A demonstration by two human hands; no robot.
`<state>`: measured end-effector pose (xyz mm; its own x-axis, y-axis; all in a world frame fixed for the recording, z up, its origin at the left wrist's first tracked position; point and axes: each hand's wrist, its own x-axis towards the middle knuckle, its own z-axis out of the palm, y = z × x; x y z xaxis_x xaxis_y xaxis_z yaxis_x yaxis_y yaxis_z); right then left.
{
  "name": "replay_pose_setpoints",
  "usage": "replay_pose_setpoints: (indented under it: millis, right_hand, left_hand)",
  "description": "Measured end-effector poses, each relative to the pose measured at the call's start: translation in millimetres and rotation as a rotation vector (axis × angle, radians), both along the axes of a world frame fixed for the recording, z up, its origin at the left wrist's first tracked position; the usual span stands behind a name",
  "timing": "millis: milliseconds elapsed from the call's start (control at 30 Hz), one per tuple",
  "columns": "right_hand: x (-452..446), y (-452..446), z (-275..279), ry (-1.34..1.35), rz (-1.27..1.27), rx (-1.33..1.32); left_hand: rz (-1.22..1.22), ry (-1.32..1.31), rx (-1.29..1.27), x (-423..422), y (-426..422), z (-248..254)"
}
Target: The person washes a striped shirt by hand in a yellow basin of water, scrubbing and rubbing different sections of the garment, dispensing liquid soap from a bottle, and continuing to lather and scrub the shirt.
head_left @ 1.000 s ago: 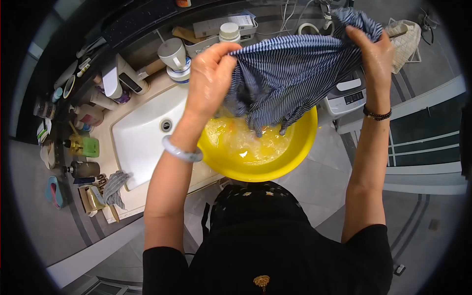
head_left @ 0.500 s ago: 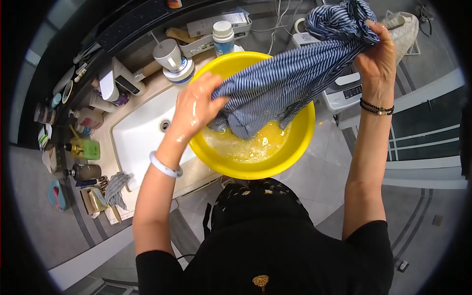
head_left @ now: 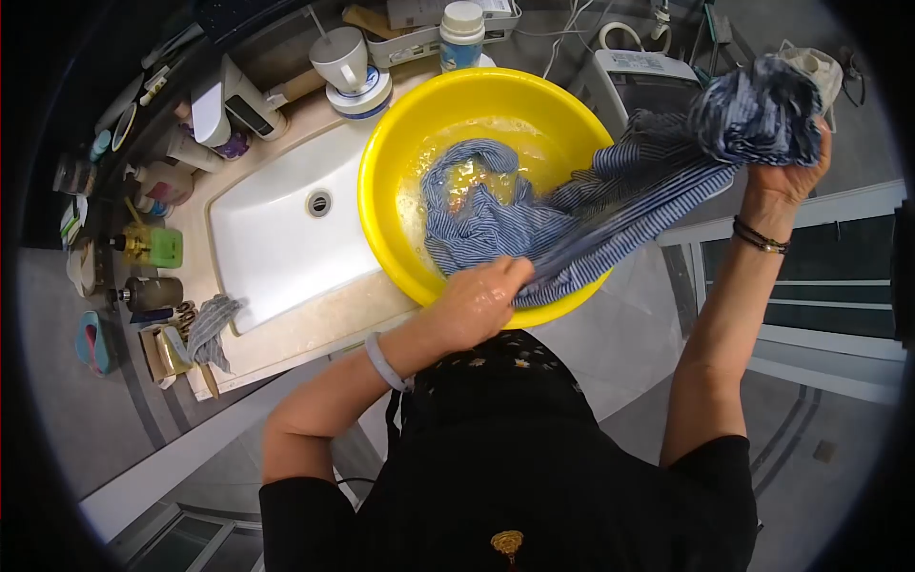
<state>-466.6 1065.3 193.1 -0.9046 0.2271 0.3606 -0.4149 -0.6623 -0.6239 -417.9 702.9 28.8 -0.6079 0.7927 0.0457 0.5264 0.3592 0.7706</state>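
A blue-and-white striped garment lies partly in water inside a yellow basin. Its other end stretches up past the basin's right rim. My left hand is closed on the cloth over the basin's near rim. Out to the right and higher, my right hand grips a bunched wad of the same garment. Between my two hands the cloth is drawn out at a slant. What kind of garment it is, I cannot tell.
The basin stands beside a white sink set in a counter. A white mug, a white-capped bottle, a green bottle and a grey rag line the counter. Behind the cloth is a white appliance.
My left hand has moved down and right to the near rim. My right hand has moved right and lower with the wad. More of the garment now lies in the water.
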Motion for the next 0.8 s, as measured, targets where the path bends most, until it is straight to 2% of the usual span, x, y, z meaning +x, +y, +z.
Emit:
replay_pose_setpoints:
  millis: [67,133,167,200,233,267,333,400,467,533,567,600,633,667,700,767,800]
  right_hand:
    - [9,0,7,0.143,0.247,0.040]
    - [18,6,15,0.160,0.238,0.084]
    - [25,19,14,0.140,0.137,0.082]
    - [26,24,15,0.144,0.138,0.082]
    - [27,28,16,0.161,0.135,0.049]
    - [27,31,15,0.177,0.133,0.017]
    - [21,22,16,0.186,0.066,0.034]
    - [14,6,22,0.287,0.073,0.169]
    - [11,20,26,0.241,0.120,0.082]
    - [10,23,39,0.210,0.018,0.036]
    - [3,-53,51,0.179,-0.690,0.051]
    - [12,3,55,0.176,0.150,-0.079]
    - [8,-13,58,0.204,-0.128,0.030]
    - [5,-30,59,0.229,-0.407,0.139]
    - [3,-35,55,0.226,-0.414,0.135]
    - [-5,-44,39,0.119,-0.286,0.065]
    - [-11,-52,29,0.072,-0.215,0.030]
  left_hand:
    - [0.008,0.005,-0.109,-10,-10,2]
    - [0.019,0.012,-0.215,-20,-23,-2]
    - [-0.046,0.123,-0.317,-25,-31,-10]
    - [-0.114,0.237,-0.420,-30,-33,-14]
    - [-0.041,0.277,-0.511,-35,-32,-16]
    - [-0.040,0.279,-0.513,-41,-29,-18]
    - [0.211,0.498,-0.431,-50,-16,-21]
    - [0.231,0.567,-0.422,-52,-1,-45]
    - [0.259,0.636,-0.412,-58,9,-51]
    - [0.033,0.269,-0.768,-68,17,-47]
    - [0.032,0.267,-0.766,-72,16,-44]
    - [0.086,0.248,-0.704,-77,11,-39]
    - [0.138,0.229,-0.643,-82,3,-29]
    - [0.171,-0.075,-0.359,-92,-11,-17]
    - [0.201,-0.374,-0.072,-100,-25,2]
    - [0.279,-0.641,0.400,-104,-38,37]
    - [0.288,-0.634,0.399,-107,-43,52]
